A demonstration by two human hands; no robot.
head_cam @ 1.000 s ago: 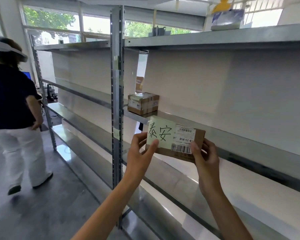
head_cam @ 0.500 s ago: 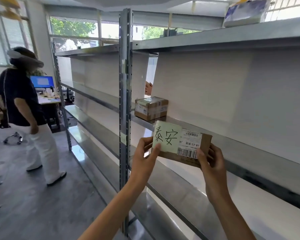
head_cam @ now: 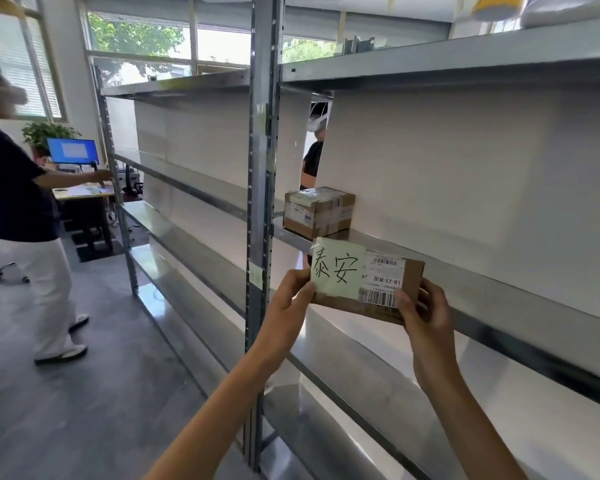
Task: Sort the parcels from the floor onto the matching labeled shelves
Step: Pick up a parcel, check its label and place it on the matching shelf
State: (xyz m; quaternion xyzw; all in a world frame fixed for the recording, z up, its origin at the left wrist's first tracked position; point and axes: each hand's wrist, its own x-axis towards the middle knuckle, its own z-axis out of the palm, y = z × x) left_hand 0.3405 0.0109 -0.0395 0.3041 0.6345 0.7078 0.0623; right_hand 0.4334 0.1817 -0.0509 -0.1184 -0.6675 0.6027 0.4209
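I hold a flat brown cardboard parcel (head_cam: 409,282) up in front of the metal shelving (head_cam: 499,292), at the height of the middle shelf. A pale green note with two handwritten characters and a white barcode label cover its face. My left hand (head_cam: 288,299) grips its left edge, thumb on the note. My right hand (head_cam: 423,317) grips the lower right corner, thumb on the barcode. Behind it, a second taped cardboard box (head_cam: 321,211) sits on the middle shelf next to the upright post (head_cam: 260,216).
A person in a dark top and white trousers (head_cam: 32,244) stands on the grey floor at left, reaching to a desk with a blue monitor (head_cam: 72,151). Another person shows through the gap behind the shelving (head_cam: 313,157). White and yellow items lie on the top shelf (head_cam: 551,8).
The view has shifted right and closer to the shelving. The parcel stays in both hands at the same height. The person at left has stepped toward the desk and reached out an arm.
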